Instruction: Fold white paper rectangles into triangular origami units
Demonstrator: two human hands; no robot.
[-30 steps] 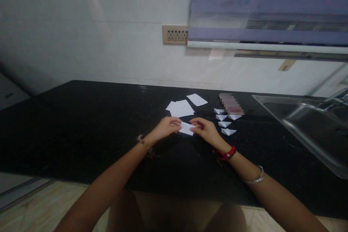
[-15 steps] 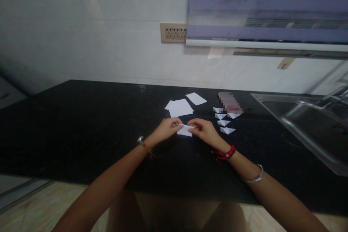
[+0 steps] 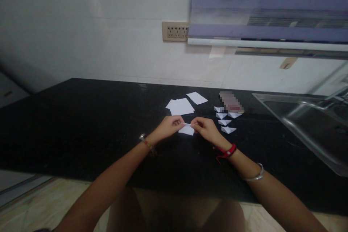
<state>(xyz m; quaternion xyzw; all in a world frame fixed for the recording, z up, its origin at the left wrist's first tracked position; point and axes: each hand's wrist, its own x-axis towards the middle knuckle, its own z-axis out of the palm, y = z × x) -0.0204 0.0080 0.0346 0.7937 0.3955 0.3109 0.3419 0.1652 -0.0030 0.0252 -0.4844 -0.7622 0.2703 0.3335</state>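
Note:
A small white piece of paper (image 3: 186, 129) is held between both hands low over the dark countertop, its far edge folded over. My left hand (image 3: 170, 125) pinches that edge at its left end, fingers curled. At the right end, my right hand (image 3: 203, 127) grips the same edge between thumb and fingers. Just beyond the hands lies a small stack of white paper sheets (image 3: 181, 107), with another white sheet (image 3: 197, 98) behind it to the right. Several small folded paper pieces (image 3: 228, 129) are lined up to the right of my right hand.
The black countertop (image 3: 95, 127) runs along a tiled wall. A phone-like object (image 3: 231, 102), blurred out, lies behind the folded pieces. At the right is a metal sink (image 3: 292, 125). A socket panel (image 3: 175, 31) is set in the wall beside a purple-striped covering (image 3: 266, 3).
My right hand has moved slightly from the paper's near right side up to its far edge. That far edge now shows a narrow fold. The view has shifted a little.

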